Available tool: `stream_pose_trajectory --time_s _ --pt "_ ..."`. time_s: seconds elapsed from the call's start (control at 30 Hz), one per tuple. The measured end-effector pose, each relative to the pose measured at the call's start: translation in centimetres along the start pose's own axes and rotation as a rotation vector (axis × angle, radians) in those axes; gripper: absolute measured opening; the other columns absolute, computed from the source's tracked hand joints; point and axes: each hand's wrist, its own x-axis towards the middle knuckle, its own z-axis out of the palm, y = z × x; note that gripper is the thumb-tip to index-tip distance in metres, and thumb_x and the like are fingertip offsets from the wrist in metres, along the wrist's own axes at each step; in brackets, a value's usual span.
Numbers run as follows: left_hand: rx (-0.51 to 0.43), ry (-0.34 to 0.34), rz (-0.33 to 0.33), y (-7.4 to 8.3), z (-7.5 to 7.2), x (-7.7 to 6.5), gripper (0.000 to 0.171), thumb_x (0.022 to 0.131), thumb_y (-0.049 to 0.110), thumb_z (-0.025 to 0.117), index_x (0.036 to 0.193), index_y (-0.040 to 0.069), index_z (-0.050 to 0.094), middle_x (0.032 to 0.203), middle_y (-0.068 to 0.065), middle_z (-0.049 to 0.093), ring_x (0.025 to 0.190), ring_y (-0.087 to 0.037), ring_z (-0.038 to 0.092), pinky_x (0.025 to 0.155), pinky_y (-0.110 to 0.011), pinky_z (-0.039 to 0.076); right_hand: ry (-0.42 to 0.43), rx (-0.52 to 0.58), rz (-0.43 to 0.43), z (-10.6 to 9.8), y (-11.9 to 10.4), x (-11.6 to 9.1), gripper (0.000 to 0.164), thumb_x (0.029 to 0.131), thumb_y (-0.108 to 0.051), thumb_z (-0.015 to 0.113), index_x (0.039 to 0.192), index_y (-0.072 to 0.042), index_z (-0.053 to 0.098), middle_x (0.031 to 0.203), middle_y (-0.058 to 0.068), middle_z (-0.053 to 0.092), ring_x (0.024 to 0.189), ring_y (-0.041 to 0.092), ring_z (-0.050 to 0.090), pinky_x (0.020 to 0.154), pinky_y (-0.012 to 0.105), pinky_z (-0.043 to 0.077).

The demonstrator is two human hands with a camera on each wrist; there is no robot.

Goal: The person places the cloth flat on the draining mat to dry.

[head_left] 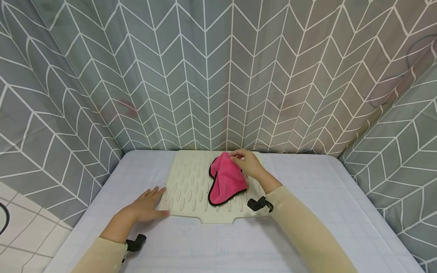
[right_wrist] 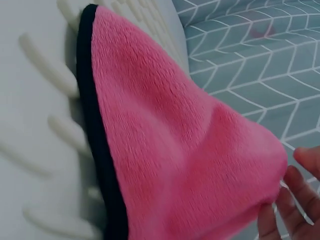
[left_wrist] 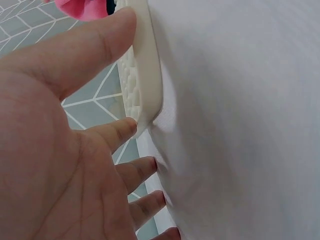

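Note:
A pink plush cloth (head_left: 228, 178) with black edging lies partly bunched on a cream board (head_left: 186, 189) covered in raised oblong ridges. At the cloth's far end, my right hand (head_left: 250, 163) pinches its raised peak between fingers and thumb. In the right wrist view, the fingertips are at the tip of the cloth (right_wrist: 165, 135), which rises off the ridges. My left hand (head_left: 145, 206) spreads its fingers at the board's near left corner. The left wrist view shows the left thumb (left_wrist: 112, 40) on the board's rim (left_wrist: 147, 70) and the other fingertips along the tabletop.
The board lies on a table with a white cloth (head_left: 191, 246). Grey curtains (head_left: 218, 76) with a white chevron pattern hang behind and at both sides. Pale floor tiles (head_left: 27, 231) show at the lower left. Each wrist carries a small black camera (head_left: 136, 242).

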Motion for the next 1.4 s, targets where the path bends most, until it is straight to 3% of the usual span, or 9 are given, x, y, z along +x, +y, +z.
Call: stream_pose_trajectory --time_s 0.27,0.5,0.73,0.97,1.17,1.4 --pt "-0.014 0.004 0.003 0.1 -0.1 0.2 0.100 0.081 0.057 0.075 0.152 -0.002 0.035 0.155 -0.037 0.025 0.139 -0.063 0.018 0.105 -0.077 0.023 0.068 0.010 -0.052 -2.7 0.2 -1.1 0.022 0.101 -0.014 0.060 0.119 -0.007 0.071 0.117 0.011 0.068 0.109 0.031 0.060 0.089 0.049 0.050" --pt "-0.076 0.008 0.054 1.1 -0.6 0.5 0.093 0.086 0.049 0.073 0.150 -0.007 0.035 0.152 -0.039 0.029 0.140 -0.058 0.024 0.109 -0.071 0.024 0.099 -0.012 -0.075 -4.3 1.1 -2.1 0.023 0.101 -0.015 0.061 0.119 -0.005 0.071 0.115 0.012 0.067 0.107 0.033 0.061 0.085 0.046 0.051" --pt "-0.154 0.053 0.128 3.1 -0.8 1.7 0.078 0.093 0.037 0.071 0.152 -0.001 0.036 0.152 -0.029 0.038 0.141 -0.048 0.034 0.111 -0.063 0.029 0.106 0.000 -0.054 -4.9 1.7 -3.5 0.022 0.101 -0.015 0.062 0.120 -0.006 0.070 0.117 0.013 0.066 0.107 0.033 0.061 0.084 0.046 0.051" --pt "-0.226 0.105 0.268 5.1 -0.6 4.6 0.065 0.101 0.031 0.062 0.152 0.000 0.038 0.152 -0.025 0.041 0.139 -0.045 0.039 0.112 -0.059 0.032 0.100 -0.009 -0.068 -5.1 3.1 -3.8 0.024 0.100 -0.013 0.063 0.120 -0.001 0.068 0.115 0.016 0.069 0.101 0.032 0.063 0.082 0.041 0.052" --pt "-0.337 0.111 0.242 6.8 -0.4 8.3 0.060 0.103 0.035 0.058 0.153 0.009 0.038 0.148 -0.020 0.048 0.136 -0.041 0.044 0.108 -0.058 0.038 0.065 0.046 -0.019 -4.9 4.7 -2.7 0.028 0.101 -0.011 0.060 0.126 0.002 0.064 0.109 0.020 0.066 0.096 0.030 0.064 0.075 0.030 0.055" --pt "-0.489 0.135 0.215 8.1 -0.5 11.7 0.063 0.104 0.044 0.052 0.156 0.012 0.034 0.145 -0.023 0.050 0.135 -0.037 0.046 0.108 -0.055 0.039 0.019 0.095 0.081 -4.2 5.6 -1.5 0.031 0.103 -0.009 0.057 0.131 0.004 0.059 0.116 0.024 0.063 0.105 0.037 0.062 0.078 0.039 0.057"
